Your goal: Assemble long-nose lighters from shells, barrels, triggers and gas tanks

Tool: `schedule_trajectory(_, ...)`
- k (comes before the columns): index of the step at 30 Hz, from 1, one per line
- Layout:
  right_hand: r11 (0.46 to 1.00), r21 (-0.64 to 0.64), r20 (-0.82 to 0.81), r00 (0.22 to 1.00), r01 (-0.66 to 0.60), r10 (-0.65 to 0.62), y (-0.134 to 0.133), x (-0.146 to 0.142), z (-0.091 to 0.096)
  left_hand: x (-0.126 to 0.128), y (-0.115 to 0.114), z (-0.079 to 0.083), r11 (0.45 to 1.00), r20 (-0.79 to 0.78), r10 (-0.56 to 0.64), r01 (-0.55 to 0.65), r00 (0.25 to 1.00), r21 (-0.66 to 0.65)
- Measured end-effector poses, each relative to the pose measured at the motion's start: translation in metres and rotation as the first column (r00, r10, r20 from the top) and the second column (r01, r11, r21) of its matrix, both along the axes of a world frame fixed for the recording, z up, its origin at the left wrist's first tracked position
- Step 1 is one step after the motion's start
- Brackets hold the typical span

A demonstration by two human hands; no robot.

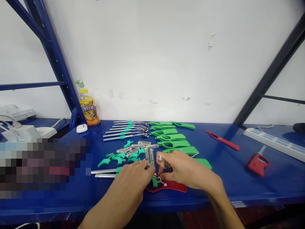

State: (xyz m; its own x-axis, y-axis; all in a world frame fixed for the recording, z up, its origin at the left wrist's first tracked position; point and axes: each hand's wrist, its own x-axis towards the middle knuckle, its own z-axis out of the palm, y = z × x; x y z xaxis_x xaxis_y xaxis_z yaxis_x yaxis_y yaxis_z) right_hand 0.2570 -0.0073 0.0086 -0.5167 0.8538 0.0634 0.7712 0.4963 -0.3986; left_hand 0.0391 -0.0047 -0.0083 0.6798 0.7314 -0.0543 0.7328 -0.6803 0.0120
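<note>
A red lighter handle shell (175, 186) lies near the table's front edge, with a green trigger (154, 182), a black part and white wire inside. My left hand (134, 175) is closed at its left end, fingers curled over the rim; the fingertips are partly hidden. Above the shell, my right hand (183, 167) pinches a small clear fuel tank (167, 163) with a white tip, thumb low near the wires. Two metal lighter tubes (105, 175) with green collars run behind my left hand. Loose green triggers (120, 157) and clear fuel tanks (149, 156) lie just beyond.
Several wired metal tubes (119, 129) and green handle shells (176, 144) lie in rows behind. To the right are a red shell half (224, 141), a red lighter (258, 164) and a power strip (278, 143). A drink bottle (89, 108) and white case (82, 128) stand back left.
</note>
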Motion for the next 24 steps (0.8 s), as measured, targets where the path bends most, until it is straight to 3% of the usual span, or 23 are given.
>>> schedule_trajectory(3,0.997,0.081,0.041,0.999,0.02,-0.024,-0.008,-0.005,-0.003,-0.003,0.001,-0.004,1.0,0.037,-0.022,0.021,0.999,0.017)
schedule_trajectory(6,0.966,0.256,0.164,0.986,-0.031,-0.012,-0.017,-0.008,-0.013,-0.006,0.003,-0.008,0.999,0.069,-0.035,0.032,0.997,0.037)
schedule_trajectory(9,0.875,0.463,0.281,0.96,-0.137,0.002,-0.022,-0.006,-0.026,-0.007,0.004,-0.011,0.998,0.063,-0.04,0.037,0.997,0.057)
schedule_trajectory(13,0.711,0.662,0.308,0.951,-0.237,0.031,-0.024,-0.002,-0.04,-0.006,0.003,-0.013,0.996,0.041,-0.056,0.053,0.998,0.07)
schedule_trajectory(17,0.622,0.742,0.268,0.961,-0.249,0.065,-0.026,-0.007,-0.048,-0.007,0.001,-0.009,0.998,0.035,-0.033,0.031,0.999,0.06)
schedule_trajectory(24,0.602,0.765,0.216,0.972,-0.23,0.096,-0.025,-0.008,-0.041,-0.015,0.008,-0.011,0.996,0.159,-0.039,0.051,0.987,-0.069)
